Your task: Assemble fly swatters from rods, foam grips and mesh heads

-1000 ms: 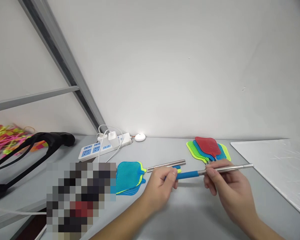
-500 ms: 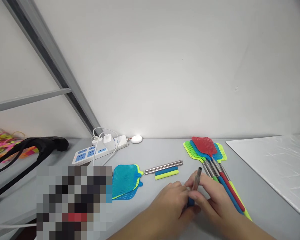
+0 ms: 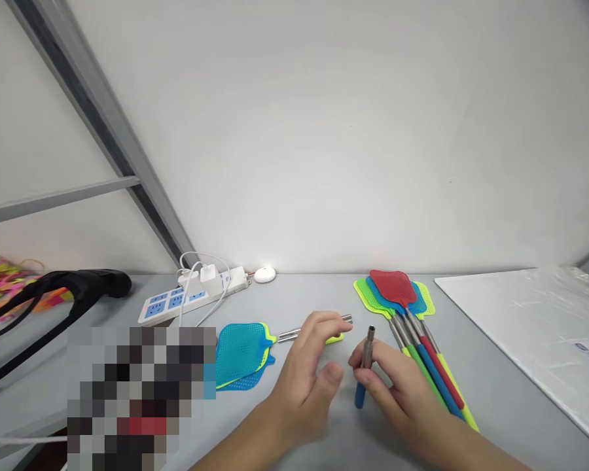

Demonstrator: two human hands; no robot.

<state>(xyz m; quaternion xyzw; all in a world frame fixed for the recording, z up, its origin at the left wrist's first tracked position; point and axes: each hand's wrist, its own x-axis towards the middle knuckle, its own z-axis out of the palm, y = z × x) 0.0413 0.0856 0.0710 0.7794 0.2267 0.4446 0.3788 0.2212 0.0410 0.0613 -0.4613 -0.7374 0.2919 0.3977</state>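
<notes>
Between thumb and fingers, my right hand [image 3: 397, 386] grips a metal telescopic rod [image 3: 368, 350] with a blue sleeve [image 3: 360, 396] on its lower end. The rod is nearly upright, its hollow tip pointing up. My left hand [image 3: 309, 379] is apart from it, fingers spread and holding nothing. It partly covers loose metal rods [image 3: 289, 334] and a yellow sleeve [image 3: 334, 339] on the table. Left of them lie blue and yellow fly swatter heads [image 3: 243, 353], stacked. At the right are several fly swatters [image 3: 397, 289] with metal shafts and coloured handles.
A white power strip [image 3: 177, 297] with plugged-in chargers and a white round device [image 3: 264, 275] sit near the wall. A black strap-like object [image 3: 86, 288] is at left. A white wrapped board [image 3: 515, 314] lies at right. The lower left is pixelated.
My left hand has let go of the blue-sleeved rod and moved left, opening. The rod stays in my right hand, slightly further left. The view has shifted a little.
</notes>
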